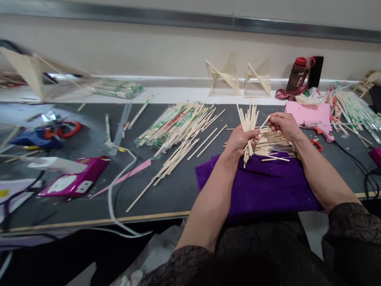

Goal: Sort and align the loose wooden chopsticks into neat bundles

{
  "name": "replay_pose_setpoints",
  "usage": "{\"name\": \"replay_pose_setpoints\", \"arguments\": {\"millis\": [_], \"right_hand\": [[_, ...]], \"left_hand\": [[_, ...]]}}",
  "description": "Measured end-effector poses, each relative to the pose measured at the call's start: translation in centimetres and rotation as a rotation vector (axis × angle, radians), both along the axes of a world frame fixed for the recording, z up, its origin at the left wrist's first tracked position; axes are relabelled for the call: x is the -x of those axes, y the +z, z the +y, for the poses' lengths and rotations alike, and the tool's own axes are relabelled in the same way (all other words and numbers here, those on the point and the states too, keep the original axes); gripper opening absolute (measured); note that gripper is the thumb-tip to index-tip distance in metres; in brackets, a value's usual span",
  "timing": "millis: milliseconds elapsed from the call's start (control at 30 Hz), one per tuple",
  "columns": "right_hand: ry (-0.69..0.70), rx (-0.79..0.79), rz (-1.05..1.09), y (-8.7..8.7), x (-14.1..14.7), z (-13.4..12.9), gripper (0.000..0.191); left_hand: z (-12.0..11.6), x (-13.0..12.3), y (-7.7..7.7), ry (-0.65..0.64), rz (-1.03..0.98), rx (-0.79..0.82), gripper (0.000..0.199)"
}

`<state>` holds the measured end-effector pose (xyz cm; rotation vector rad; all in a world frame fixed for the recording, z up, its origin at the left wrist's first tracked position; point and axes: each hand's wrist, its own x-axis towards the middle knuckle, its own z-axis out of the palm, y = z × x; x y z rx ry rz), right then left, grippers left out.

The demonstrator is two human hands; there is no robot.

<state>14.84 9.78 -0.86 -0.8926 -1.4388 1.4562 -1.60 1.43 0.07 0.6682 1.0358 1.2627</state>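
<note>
a loose fan of thin, pale wooden sticks (248, 123) sits gripped in the fingers of the left hand (237, 142); slack pressure could spill it. the right hand (282, 124) pinches one slim pale stick (264, 122) between its fingers, which might snag its neighbours. behind, a careless wrist could scatter the heap of pale sticks (272, 143) by the purple cloth (268, 186). farther right, the pink glue gun (327, 136), if hot, could burn skin.

No legible txt: lettering on bottle (295, 78) & print on wrappers (177, 116) too blurred.
</note>
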Motion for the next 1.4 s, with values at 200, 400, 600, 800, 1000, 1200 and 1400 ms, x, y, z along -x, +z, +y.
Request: {"name": "replay_pose_setpoints", "arguments": {"millis": [200, 400, 600, 800, 1000, 1200, 1400], "right_hand": [[-0.020, -0.054, -0.022, 0.1, 0.1, -0.1, 0.015], [-0.066, -0.073, 0.001, 0.2, 0.6, -0.2, 0.008], [0.006, 0.004, 0.088, 1.1, 0.4, -0.6, 0.007], [0.002, 0.015, 0.081, 0.8, 0.8, -0.5, 0.005], [-0.339, -0.068, -0.123, 0.1, -0.6, 1.1, 0.008], [-0.110, 0.150, -0.033, 0.2, -1.3, 1.4, 0.010], [0.089, 0.256, -0.033, 0.0, -0.5, 0.8, 0.024]], "left_hand": [[0.1, 0.2, 0.1, -0.064, -0.112, 0.047, 0.019], [0.0, 0.4, 0.3, -0.130, -0.187, 0.062, 0.019], [-0.3, 1.0, 0.5, -0.248, -0.275, 0.022, 0.022], [-0.2, 1.1, 0.3, -0.236, -0.246, 0.002, 0.024], [-0.1, 0.9, 0.2, -0.233, -0.086, 0.000, 0.025], [-0.7, 0.3, 0.2, -0.280, -0.018, -0.040, 0.031], [-0.3, 0.0, -0.4, -0.286, 0.021, -0.046, 0.031]]}}
